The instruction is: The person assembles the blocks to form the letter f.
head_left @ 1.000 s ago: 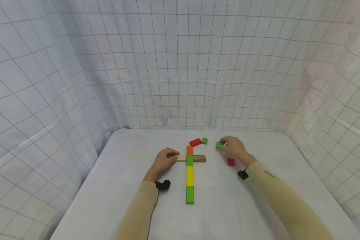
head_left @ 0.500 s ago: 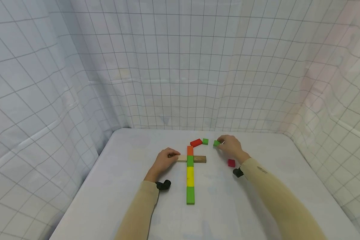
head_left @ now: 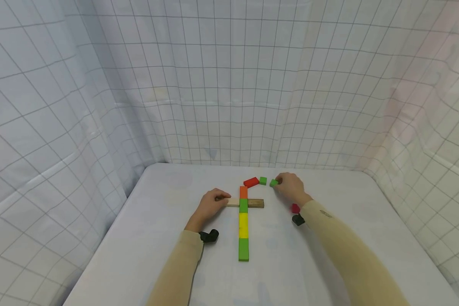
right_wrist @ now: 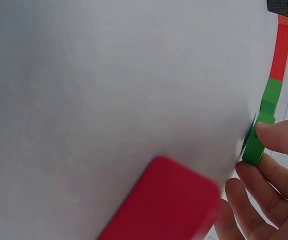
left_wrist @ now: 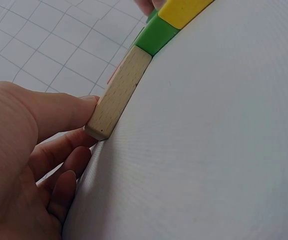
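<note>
My left hand [head_left: 210,204] pinches the outer end of a pale wooden block [left_wrist: 120,92], thumb on top and a finger beneath. That block meets the side of a green block [head_left: 243,205], with a dark brown block [head_left: 256,203] on the opposite side. Between thumb and fingers, my right hand [head_left: 290,187] holds a small green block [right_wrist: 255,142] close over the table. Just left of it in the head view lie another small green block [head_left: 263,180] and a red block [head_left: 251,182], angled toward an orange block [head_left: 243,192].
A yellow block [head_left: 243,225] and a long green block [head_left: 243,249] continue the column toward me. Below my right wrist lies a crimson block [head_left: 295,208], large in the right wrist view. White table [head_left: 157,259] meets grid-patterned curtains [head_left: 229,85] behind and at both sides.
My right hand has moved left with its small green block, narrowing the gap to the other small green one. My left hand keeps its grip on the pale block, almost unmoved.
</note>
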The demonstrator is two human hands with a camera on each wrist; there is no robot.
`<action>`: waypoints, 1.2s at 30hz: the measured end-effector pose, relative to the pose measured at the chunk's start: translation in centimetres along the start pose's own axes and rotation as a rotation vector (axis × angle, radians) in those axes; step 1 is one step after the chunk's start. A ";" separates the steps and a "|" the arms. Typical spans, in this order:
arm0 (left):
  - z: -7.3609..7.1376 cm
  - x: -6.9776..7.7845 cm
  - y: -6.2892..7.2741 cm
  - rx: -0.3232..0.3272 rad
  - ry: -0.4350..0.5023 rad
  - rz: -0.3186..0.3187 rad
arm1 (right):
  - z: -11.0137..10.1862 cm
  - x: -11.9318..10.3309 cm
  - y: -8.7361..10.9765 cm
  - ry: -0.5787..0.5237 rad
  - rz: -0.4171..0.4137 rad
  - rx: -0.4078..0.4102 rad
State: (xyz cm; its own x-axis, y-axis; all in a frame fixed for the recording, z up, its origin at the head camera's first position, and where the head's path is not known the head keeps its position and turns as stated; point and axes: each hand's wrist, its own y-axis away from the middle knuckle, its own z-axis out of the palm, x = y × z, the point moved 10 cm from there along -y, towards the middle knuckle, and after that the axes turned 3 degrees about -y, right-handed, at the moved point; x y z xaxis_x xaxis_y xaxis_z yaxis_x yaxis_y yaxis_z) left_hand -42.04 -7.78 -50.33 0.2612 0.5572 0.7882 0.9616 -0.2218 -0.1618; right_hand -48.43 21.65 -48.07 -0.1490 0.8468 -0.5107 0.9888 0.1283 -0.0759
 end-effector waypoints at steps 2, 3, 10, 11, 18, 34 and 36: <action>0.0 0.0 -0.1 0.001 -0.001 0.006 | -0.1 -0.2 -0.1 -0.001 -0.007 0.007; 0.0 0.0 -0.1 0.001 0.002 0.009 | -0.1 -0.2 -0.1 -0.003 -0.005 0.011; 0.0 0.3 0.2 -0.007 0.009 0.017 | 0.6 -0.1 -0.3 0.014 0.019 -0.003; 0.0 0.3 0.3 -0.008 0.009 0.015 | 0.6 -0.1 -0.3 0.017 0.021 -0.004; -0.1 0.4 0.2 -0.004 0.014 0.018 | 0.5 -0.5 -0.2 0.018 0.020 0.007; 0.1 0.0 0.1 -0.002 0.005 0.008 | 0.6 -0.8 -0.2 0.019 0.020 0.012; 0.1 0.0 0.1 -0.001 0.002 0.010 | 0.6 -0.8 -0.2 0.022 0.020 0.014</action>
State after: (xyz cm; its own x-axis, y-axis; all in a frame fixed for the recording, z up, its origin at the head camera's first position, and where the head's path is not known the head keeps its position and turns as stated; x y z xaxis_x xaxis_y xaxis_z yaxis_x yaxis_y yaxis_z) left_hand -41.93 -7.73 -50.36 0.2709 0.5530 0.7879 0.9587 -0.2283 -0.1694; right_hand -48.49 20.62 -48.19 -0.1294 0.8600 -0.4937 0.9915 0.1043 -0.0781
